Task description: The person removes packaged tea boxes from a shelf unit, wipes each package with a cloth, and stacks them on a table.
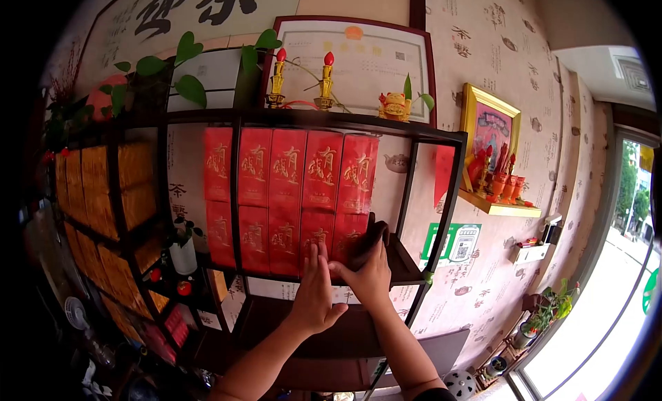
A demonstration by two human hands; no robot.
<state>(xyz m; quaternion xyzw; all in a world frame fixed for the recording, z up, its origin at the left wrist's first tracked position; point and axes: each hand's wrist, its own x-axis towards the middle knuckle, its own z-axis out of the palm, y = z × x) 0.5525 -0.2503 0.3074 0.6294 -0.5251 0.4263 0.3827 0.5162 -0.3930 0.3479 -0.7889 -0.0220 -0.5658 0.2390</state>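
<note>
Red boxes (285, 168) with gold lettering stand in two stacked rows on a dark shelf (407, 259). My left hand (317, 294) lies with straight fingers against the front of the lower row, thumb apart, holding nothing. Beside it, my right hand (369, 277) grips a dark cloth (370, 241) at the right end of that row. Its fingers are partly hidden by the cloth, which covers part of the rightmost lower box (347, 228).
Electric candles (326, 84), a gold figurine (394, 108) and a framed certificate (407, 53) are on the shelf top. Gold-brown boxes (96, 187) fill shelves at left. A small gold-framed shrine (496, 201) hangs at right, near a glass door (607, 284).
</note>
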